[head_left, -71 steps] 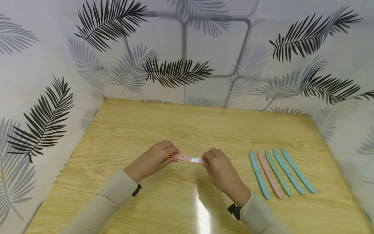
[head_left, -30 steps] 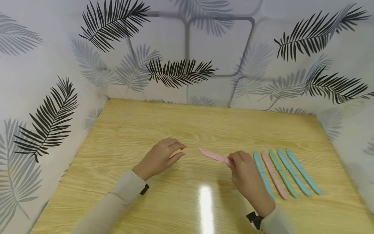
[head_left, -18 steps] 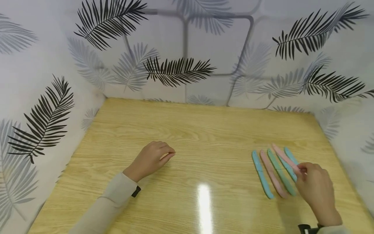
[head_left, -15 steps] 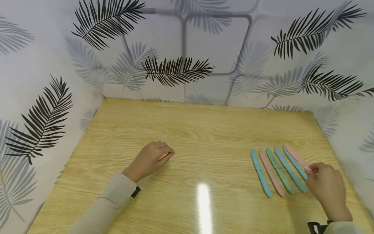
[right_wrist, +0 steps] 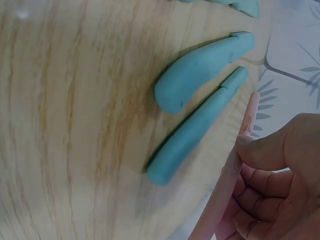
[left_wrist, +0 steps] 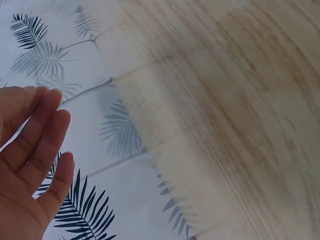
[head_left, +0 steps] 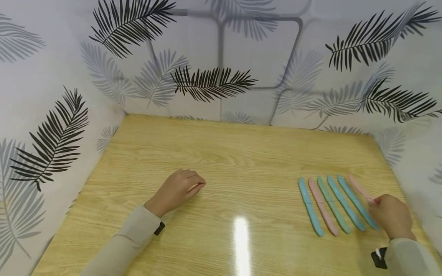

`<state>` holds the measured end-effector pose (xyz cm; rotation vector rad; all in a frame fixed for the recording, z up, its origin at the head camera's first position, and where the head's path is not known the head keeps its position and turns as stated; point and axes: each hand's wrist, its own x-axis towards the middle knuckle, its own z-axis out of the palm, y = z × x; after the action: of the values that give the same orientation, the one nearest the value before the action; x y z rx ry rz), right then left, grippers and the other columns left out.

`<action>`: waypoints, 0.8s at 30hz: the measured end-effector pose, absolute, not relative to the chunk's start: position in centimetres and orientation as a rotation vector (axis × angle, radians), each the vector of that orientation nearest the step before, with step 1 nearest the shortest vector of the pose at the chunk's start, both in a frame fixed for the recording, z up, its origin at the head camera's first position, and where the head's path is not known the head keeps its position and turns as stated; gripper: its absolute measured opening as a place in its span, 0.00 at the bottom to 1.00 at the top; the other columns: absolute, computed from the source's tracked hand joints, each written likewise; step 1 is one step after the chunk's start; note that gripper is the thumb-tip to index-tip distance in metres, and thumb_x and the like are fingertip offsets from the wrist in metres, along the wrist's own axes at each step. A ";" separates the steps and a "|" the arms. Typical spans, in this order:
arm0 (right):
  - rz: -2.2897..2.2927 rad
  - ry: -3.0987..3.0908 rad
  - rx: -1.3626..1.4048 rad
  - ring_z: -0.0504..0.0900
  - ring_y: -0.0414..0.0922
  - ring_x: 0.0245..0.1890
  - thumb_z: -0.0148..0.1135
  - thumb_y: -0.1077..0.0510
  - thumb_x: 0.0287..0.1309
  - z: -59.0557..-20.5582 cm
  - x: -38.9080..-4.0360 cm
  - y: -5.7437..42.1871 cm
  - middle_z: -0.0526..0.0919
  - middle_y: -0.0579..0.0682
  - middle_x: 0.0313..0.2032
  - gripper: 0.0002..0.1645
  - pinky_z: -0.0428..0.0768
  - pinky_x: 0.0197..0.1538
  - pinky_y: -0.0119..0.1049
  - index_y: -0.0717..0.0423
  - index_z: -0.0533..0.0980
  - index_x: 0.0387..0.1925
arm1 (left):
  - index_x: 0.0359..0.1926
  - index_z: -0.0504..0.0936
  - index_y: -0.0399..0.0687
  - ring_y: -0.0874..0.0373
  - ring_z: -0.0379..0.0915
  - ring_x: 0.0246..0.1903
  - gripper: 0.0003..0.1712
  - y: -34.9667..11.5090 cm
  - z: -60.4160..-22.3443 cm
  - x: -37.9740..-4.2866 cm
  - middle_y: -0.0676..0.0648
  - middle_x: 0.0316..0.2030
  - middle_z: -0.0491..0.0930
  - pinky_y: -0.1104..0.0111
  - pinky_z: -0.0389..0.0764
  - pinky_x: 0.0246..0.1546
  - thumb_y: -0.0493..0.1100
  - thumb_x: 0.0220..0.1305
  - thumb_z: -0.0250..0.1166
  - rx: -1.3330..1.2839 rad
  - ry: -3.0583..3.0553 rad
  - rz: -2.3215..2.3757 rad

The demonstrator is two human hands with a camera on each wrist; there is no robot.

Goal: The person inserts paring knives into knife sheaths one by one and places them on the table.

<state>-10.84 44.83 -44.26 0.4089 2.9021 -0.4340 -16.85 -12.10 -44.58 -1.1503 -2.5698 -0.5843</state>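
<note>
My right hand pinches a slim pink eyebrow razor near its middle, at the right end of a row of similar razors. In the right wrist view the thumb presses on the pink razor, and the fingers curl behind it. Nearest to it lies a blue razor; another blue one, a green one, a second pink one and a further blue one follow leftward. My left hand hovers loosely over the table's left half, thumb and fingertips together, holding nothing.
The wood-grain table carries the slanted row of razors on its right side. A pale cloth with leaf prints hangs behind and at both sides. Light glares off the table at the front.
After both hands held the pink razor at the centre, with a white stretch showing, my left hand let go. My right hand has carried it rightward past the row and lowered it beside the last blue razor.
</note>
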 end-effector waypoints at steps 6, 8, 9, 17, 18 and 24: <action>-0.405 2.958 0.376 0.78 0.68 0.32 0.52 0.61 0.59 -45.3 -11.4 45.1 0.81 0.73 0.36 0.20 0.75 0.34 0.57 0.79 0.76 0.39 | 0.38 0.86 0.47 0.61 0.79 0.34 0.04 -12.2 -44.9 -16.7 0.53 0.34 0.84 0.64 0.81 0.40 0.39 0.61 0.67 -1.149 -2.577 -0.578; -0.394 2.953 0.383 0.78 0.68 0.32 0.51 0.61 0.58 -45.6 -11.3 45.1 0.81 0.73 0.36 0.20 0.75 0.35 0.57 0.79 0.75 0.39 | 0.38 0.86 0.47 0.61 0.79 0.34 0.04 -12.3 -45.0 -16.7 0.53 0.34 0.84 0.64 0.81 0.40 0.39 0.62 0.67 -1.153 -2.582 -0.572; -0.396 2.949 0.388 0.78 0.68 0.32 0.51 0.61 0.58 -45.8 -11.2 45.2 0.81 0.73 0.35 0.20 0.75 0.34 0.57 0.79 0.75 0.39 | 0.38 0.86 0.47 0.61 0.79 0.35 0.04 -12.3 -45.0 -16.7 0.53 0.34 0.84 0.65 0.81 0.41 0.39 0.62 0.67 -1.155 -2.586 -0.567; -0.402 2.921 0.390 0.79 0.66 0.28 0.53 0.57 0.59 -46.8 -10.8 45.8 0.82 0.70 0.31 0.21 0.76 0.28 0.53 0.77 0.78 0.35 | 0.39 0.86 0.47 0.60 0.79 0.35 0.05 -12.0 -44.9 -16.7 0.53 0.35 0.84 0.64 0.81 0.41 0.39 0.62 0.67 -1.181 -2.587 -0.572; -0.400 2.923 0.392 0.79 0.66 0.28 0.53 0.58 0.59 -46.9 -10.7 45.8 0.82 0.70 0.30 0.21 0.76 0.28 0.53 0.77 0.78 0.34 | 0.39 0.86 0.47 0.60 0.79 0.35 0.05 -12.0 -44.9 -16.7 0.53 0.35 0.84 0.64 0.81 0.41 0.39 0.61 0.67 -1.184 -2.583 -0.575; -0.383 2.912 0.390 0.79 0.68 0.30 0.52 0.59 0.58 -47.1 -11.0 46.1 0.81 0.71 0.32 0.20 0.76 0.30 0.55 0.78 0.77 0.36 | 0.38 0.86 0.47 0.60 0.79 0.35 0.05 -11.7 -45.1 -16.9 0.53 0.35 0.84 0.64 0.81 0.40 0.39 0.61 0.67 -1.191 -2.576 -0.574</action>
<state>-10.97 46.10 -47.06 0.3904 2.9115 -0.3830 -16.85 -11.69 -45.10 -1.1906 -2.5763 -0.5735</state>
